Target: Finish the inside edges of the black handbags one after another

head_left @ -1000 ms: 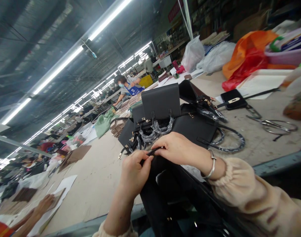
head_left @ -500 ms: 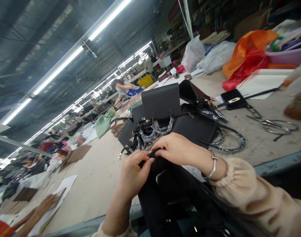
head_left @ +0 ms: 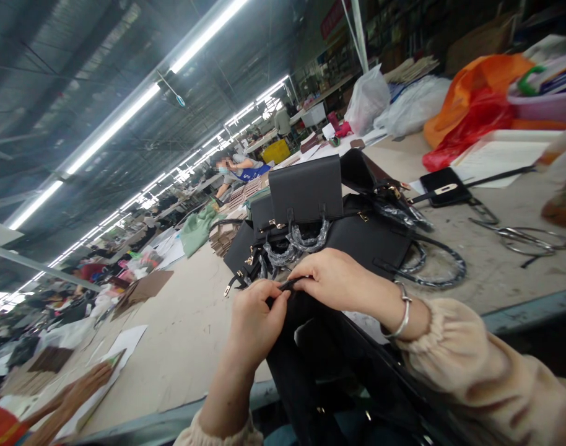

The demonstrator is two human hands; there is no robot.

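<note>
A black handbag (head_left: 329,371) rests at the near table edge, partly in my lap. My left hand (head_left: 255,319) is closed, pinching a thin black strap (head_left: 287,285) at the bag's top edge. My right hand (head_left: 336,279), with a silver bracelet on the wrist, is closed on the same strap from the right. The two hands nearly touch. Just beyond them lies a heap of finished black handbags (head_left: 320,217) with plastic-wrapped handles.
Scissors (head_left: 524,235) lie on the table (head_left: 190,334) to the right, near a black strap piece with a metal clasp (head_left: 443,186). Orange and white plastic bags (head_left: 469,105) stand behind. Another person's hand (head_left: 81,384) rests on paper at lower left. A person works farther down the long table.
My hands and the strap stay almost where they were. The view has shifted slightly, and the other person's hand at lower left has moved a little.
</note>
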